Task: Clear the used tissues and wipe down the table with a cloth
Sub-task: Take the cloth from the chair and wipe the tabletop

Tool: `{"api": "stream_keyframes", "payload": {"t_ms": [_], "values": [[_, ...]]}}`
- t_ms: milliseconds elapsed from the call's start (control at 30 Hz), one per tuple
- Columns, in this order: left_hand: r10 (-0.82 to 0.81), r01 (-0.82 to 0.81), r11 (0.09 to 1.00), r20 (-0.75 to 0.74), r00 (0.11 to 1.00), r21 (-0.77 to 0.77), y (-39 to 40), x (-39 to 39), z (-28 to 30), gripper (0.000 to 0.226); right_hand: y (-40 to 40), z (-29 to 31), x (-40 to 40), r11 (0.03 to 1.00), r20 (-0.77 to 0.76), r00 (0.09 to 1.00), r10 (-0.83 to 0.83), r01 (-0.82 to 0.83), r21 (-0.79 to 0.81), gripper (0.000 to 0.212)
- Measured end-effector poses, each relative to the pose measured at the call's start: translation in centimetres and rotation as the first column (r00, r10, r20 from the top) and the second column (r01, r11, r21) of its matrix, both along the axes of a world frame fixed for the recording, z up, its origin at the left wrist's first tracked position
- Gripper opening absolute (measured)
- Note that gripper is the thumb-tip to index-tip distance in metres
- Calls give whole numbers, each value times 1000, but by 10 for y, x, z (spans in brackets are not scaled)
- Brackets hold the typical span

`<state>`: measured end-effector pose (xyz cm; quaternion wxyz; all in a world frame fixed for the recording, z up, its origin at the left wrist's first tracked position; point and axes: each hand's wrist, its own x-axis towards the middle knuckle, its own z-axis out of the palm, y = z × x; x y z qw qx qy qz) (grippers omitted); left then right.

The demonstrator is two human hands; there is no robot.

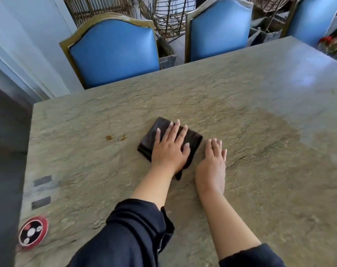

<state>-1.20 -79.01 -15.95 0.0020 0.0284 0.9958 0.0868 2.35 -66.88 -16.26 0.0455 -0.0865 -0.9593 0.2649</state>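
A folded dark brown cloth [192, 140] lies on the beige stone table [240, 105], near its middle. My left hand [169, 149] presses flat on the cloth with its fingers spread and straight. My right hand [214, 157] rests flat on the bare tabletop just right of the cloth, fingers together and pointing away from me. Two small brown stains [115, 137] mark the table to the left of the cloth. A darker damp patch [269, 128] spreads to the right of my hands. No tissues are in view.
Blue padded chairs [113, 53] stand along the table's far edge. A round red and black object [32, 233] sits near the front left corner, beside two grey rectangular marks [42, 181]. Red flowers [334, 44] are at the far right edge.
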Motion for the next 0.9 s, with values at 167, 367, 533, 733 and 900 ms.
{"api": "stream_keyframes", "payload": {"t_ms": [167, 367, 533, 733, 900], "values": [[294, -295, 955, 34, 955, 20, -46, 2, 3, 55, -3, 3, 0, 997, 27, 999, 19, -21, 74, 68], [-7, 8, 997, 24, 1000, -71, -55, 52, 1, 56, -22, 10, 5, 976, 74, 993, 88, -101, 196, 65], [124, -119, 991, 82, 989, -64, -109, 14, 6, 52, -71, 13, 8, 977, 190, 979, 75, -110, 183, 54], [389, -385, 921, 116, 914, -56, -126, 15, 7, 53, -81, 5, 7, 955, 207, 977, 55, -112, 273, 61], [31, -25, 998, 82, 996, -65, -98, 14, 5, 55, -84, 7, 7, 953, 228, 972, 61, -124, 276, 59]]}}
